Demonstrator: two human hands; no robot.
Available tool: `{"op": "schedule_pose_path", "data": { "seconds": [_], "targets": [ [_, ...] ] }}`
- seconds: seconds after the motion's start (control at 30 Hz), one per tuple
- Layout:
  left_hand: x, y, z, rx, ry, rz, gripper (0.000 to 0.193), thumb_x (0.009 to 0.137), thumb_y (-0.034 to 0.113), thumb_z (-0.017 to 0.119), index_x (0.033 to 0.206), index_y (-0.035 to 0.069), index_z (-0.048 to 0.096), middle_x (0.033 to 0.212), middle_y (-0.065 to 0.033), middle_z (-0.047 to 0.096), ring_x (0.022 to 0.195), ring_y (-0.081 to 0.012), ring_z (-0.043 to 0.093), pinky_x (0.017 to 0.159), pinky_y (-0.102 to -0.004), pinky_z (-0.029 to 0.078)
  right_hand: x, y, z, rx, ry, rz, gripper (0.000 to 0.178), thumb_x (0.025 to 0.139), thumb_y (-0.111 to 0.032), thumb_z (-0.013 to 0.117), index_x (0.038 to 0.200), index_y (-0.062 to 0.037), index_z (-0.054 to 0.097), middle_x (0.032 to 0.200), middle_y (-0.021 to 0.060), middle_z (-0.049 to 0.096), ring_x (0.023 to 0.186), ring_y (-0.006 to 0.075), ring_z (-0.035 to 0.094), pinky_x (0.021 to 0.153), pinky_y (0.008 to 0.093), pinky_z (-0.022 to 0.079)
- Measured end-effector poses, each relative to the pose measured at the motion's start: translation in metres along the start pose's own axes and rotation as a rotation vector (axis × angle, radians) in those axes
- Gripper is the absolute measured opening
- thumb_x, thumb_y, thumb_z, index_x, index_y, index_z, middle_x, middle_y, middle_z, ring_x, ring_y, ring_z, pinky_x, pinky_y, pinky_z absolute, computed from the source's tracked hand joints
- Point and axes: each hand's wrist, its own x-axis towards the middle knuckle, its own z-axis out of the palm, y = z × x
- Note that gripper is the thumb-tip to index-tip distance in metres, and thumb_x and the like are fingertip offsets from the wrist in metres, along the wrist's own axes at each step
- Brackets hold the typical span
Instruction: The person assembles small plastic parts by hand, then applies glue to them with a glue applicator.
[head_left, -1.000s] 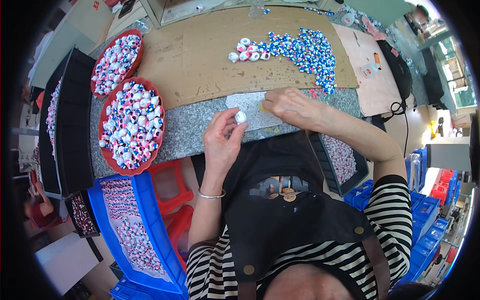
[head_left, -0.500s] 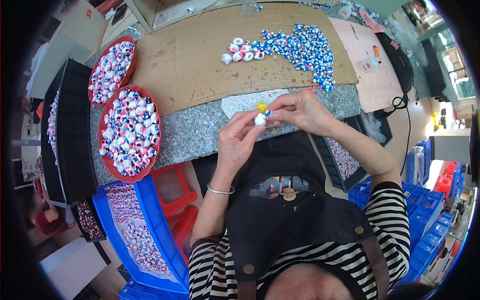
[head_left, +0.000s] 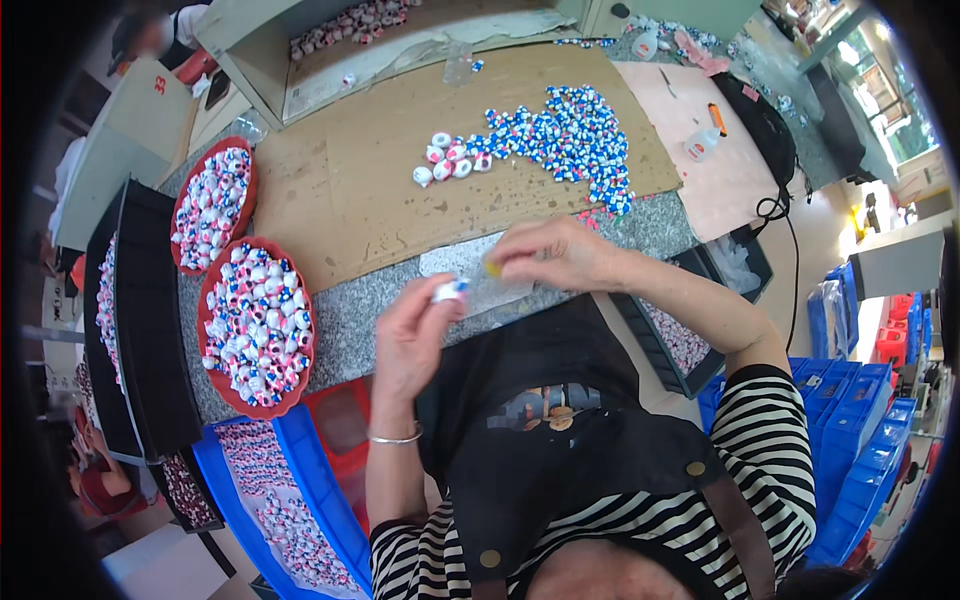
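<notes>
My left hand (head_left: 412,335) is closed, its thumb and fingertips pinching a small white figurine piece (head_left: 450,291) with blue on it, held over the near edge of the stone counter (head_left: 350,335). To the right, my right hand (head_left: 555,252) is smeared by motion, its fingers curled beside a small round yellow thing (head_left: 491,268). Whether those fingers hold anything cannot be made out. Both hands are over a whitish sheet (head_left: 450,258) on the counter. Farther back on the cardboard (head_left: 350,180) lie several white-and-pink pieces (head_left: 440,160) and a spread of small blue-and-white parts (head_left: 570,135).
Two red scalloped bowls (head_left: 268,410) full of painted pieces stand at the left, beside a black crate (head_left: 150,330). Below them is a blue tray (head_left: 230,470) of pieces. At the far right are a clear bottle (head_left: 702,145) and a black bag (head_left: 760,130).
My hands have come apart: the left moved left with the white-and-blue piece, the right drew away from it toward the yellow thing. The whole view has shifted, showing more of the back shelf.
</notes>
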Motion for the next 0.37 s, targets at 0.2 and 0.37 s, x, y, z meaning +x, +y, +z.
{"op": "schedule_pose_path", "data": {
  "seconds": [0.2,0.37],
  "targets": [
    [0.002,0.015,-0.137,0.787,0.524,0.194,0.029,0.086,-0.001,0.06,0.116,0.0,0.059,0.108,-0.0136,0.059,0.098,-0.0208,0.058,0.083,-0.0315,0.047,0.017,0.064,-0.072,-0.697,0.381,-0.046,0.01,0.081,-0.003,0.064,0.091,-0.0011,0.067,0.085,0.0144,0.066,0.079,0.032,0.064,0.068,0.0371,0.052],
    [0.021,0.013,-0.145,1.413,0.706,0.406,0.044,0.085,0.016,0.067,0.126,0.005,0.055,0.127,-0.0146,0.053,0.117,-0.031,0.048,0.103,-0.0464,0.034,0.049,0.078,-0.07,-0.99,0.089,0.094,0.015,0.08,-0.01,0.066,0.094,-0.0039,0.067,0.094,0.0154,0.066,0.087,0.0332,0.064,0.074,0.0384,0.052]
  ]
}}
